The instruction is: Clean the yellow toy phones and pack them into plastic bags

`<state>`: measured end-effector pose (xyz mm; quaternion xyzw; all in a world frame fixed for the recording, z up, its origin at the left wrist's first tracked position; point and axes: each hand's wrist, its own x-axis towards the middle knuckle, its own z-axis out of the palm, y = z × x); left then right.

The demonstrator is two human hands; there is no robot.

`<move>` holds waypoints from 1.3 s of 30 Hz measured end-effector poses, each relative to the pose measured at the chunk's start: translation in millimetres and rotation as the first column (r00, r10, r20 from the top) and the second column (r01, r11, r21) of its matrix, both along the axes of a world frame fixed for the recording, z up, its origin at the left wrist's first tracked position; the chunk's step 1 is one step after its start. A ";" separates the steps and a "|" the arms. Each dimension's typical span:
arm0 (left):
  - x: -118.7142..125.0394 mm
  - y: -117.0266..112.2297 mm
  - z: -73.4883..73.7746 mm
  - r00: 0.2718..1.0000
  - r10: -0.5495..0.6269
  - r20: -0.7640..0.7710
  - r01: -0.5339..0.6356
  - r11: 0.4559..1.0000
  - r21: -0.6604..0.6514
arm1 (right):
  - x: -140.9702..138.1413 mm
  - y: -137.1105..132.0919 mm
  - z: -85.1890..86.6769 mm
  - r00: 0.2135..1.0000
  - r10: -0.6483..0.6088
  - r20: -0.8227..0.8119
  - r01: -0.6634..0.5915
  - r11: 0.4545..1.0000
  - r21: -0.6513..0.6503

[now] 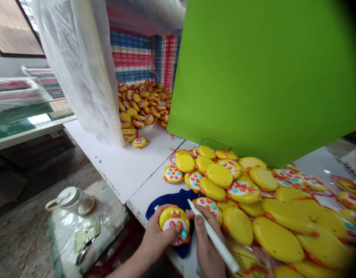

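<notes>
Behind yel. toys (219, 175): grn board (253, 77) blocking view.

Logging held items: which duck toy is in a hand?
The face-up duck toy gripped in the left hand, over the blue cloth; no other is held.

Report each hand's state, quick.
Left hand: closed around a yellow duck-like toy, its decorated face showing.
Right hand: closed on a white pen-like tool, tip toward the toy's side.
</notes>
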<state>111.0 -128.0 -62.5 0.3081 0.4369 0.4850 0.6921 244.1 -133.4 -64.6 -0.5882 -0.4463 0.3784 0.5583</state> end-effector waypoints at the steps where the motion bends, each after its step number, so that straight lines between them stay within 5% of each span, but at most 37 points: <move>1: -0.5 0.3 6.2 1.000 0.018 0.000 -0.018 1.000 -0.010 | -0.9 0.0 1.6 1.000 0.002 0.025 -0.002 1.000 0.005; 5: 4.8 5.5 36.4 0.999 0.039 -0.027 -0.039 0.999 0.023 | 0.1 0.4 15.8 0.998 0.021 0.056 -0.022 1.000 0.013; 10: 18.9 24.1 60.1 0.991 -0.101 -0.086 0.113 0.983 0.145 | 25.1 3.7 57.4 0.980 0.011 0.197 -0.019 0.999 0.039; 14: 16.4 47.4 61.1 0.937 0.056 -0.345 0.070 0.938 0.341 | 76.7 24.8 84.4 0.955 -0.206 0.213 0.190 0.977 0.094; 16: 11.9 57.4 60.7 0.903 0.112 -0.416 0.068 0.917 0.394 | 112.5 41.4 95.8 0.876 -0.392 0.280 0.353 0.918 0.179; 20: 7.8 65.4 65.7 0.898 -0.001 -0.440 0.184 0.909 0.374 | 166.0 66.3 118.2 0.711 -0.550 0.438 0.424 0.832 0.356; 23: 11.3 65.3 72.8 0.860 -0.056 -0.507 0.266 0.897 0.353 | 158.7 66.0 127.5 0.670 -0.594 0.445 0.421 0.798 0.431; 26: 15.9 68.3 79.7 0.821 -0.107 -0.560 0.342 0.879 0.333 | 116.5 56.1 126.2 0.903 -0.337 0.268 0.238 0.910 0.341; 28: 17.4 72.1 84.0 0.771 -0.150 -0.619 0.420 0.851 0.317 | 85.4 50.3 121.5 0.983 -0.167 0.077 0.139 0.950 0.278; 32: 15.9 78.1 90.1 0.694 -0.207 -0.689 0.542 0.781 0.311 | 47.6 46.0 115.6 0.994 0.049 -0.101 -0.022 0.967 0.252; 36: 11.7 80.8 93.1 0.647 -0.207 -0.734 0.577 0.762 0.294 | 37.9 49.4 120.1 0.991 0.118 -0.069 -0.101 0.972 0.213; 39: 9.0 82.6 95.3 0.613 -0.146 -0.777 0.621 0.697 0.359 | 34.9 53.5 119.9 0.988 0.151 -0.029 -0.144 0.972 0.184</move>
